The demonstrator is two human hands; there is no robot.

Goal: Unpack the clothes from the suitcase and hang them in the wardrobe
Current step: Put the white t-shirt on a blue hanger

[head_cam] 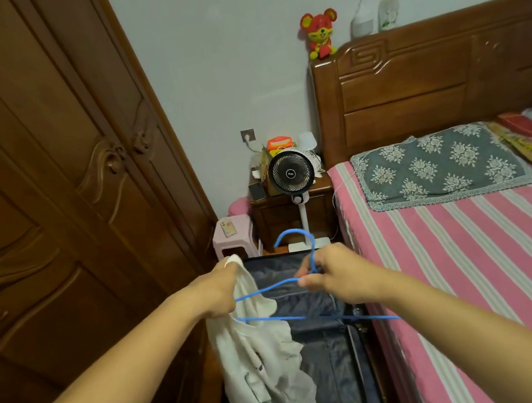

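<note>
The wardrobe (46, 172) fills the left third of the frame, its carved brown doors closed. At lower centre the left hand (217, 291) is curled tight around a bunch of a white garment (265, 367), with a tuft of cloth poking out above the knuckles. The garment hangs straight down from that fist, its long axis vertical, and its crumpled lower end drops toward the bottom edge of the frame over the open suitcase (320, 365). The suitcase lies on the floor between wardrobe and bed, its grey-blue lining showing, its long axis running from the bottom edge up toward the middle of the frame.

Just right of the garment is a blue wire hanger (270, 287). Its hook points up toward frame centre, and its bottom bar runs from behind the cloth at left down to a free tip at right, over the edge of the bed. The left end of the hanger is inside or against the garment; which, I cannot tell. The right hand (332, 276) pinches the hanger at the neck below the hook, fingers curled closed around the wire.

Above the hands stand a pink stool (233, 237) and a small fan (291, 172) in front of a nightstand. The bed (490, 254), with pink striped sheet, takes up the right side.
</note>
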